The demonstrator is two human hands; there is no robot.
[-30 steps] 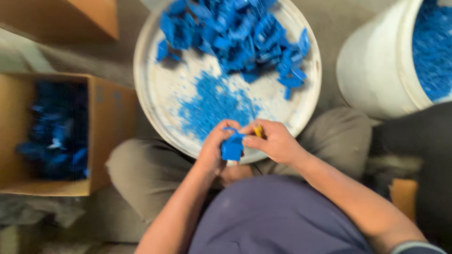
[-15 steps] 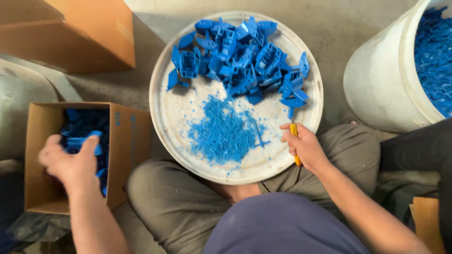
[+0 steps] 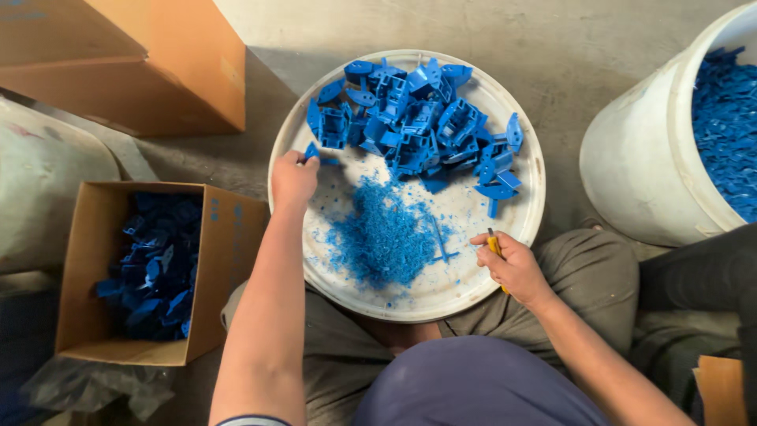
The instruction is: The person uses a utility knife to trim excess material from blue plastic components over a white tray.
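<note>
Left hand (image 3: 293, 177): stretched out over the left edge of the round white tray (image 3: 520, 217); fingers curled and pinching one small blue plastic part (image 3: 312, 151) at the near edge of the heap.
Right hand (image 3: 511, 264): rests on the tray's lower right rim, fingers folded around a slim yellow-handled tool (image 3: 494, 246); its tip is hidden, so I cannot tell what kind of blade it carries.
Blue parts, untrimmed: the heap of moulded blue pieces (image 3: 418, 126) fills the far half of the tray, interlocked and lying at all angles.
Shavings: a mound of blue trimmings (image 3: 384, 241) sits in the tray's centre, between the two hands and apart from the heap.
Tray: it lies across the person's lap, on grey trousers (image 3: 599, 272).
Cardboard box (image 3: 91, 264): open, on the floor to the left, partly filled with blue parts.
White bucket (image 3: 654, 166): at right, loaded with more blue parts.
Larger carton (image 3: 150, 59): closed, at top left, well apart from the hands.
Judgement, step in hand: picking a single piece off the heap for the tool.
Judgement, doing it well: take the loose piece at the edge, not one locked deeper in; lift it clear so neighbours do not drag along; keep the tool's tip turned away from the reaching arm; work over the centre, so that trimmings land on the mound.
</note>
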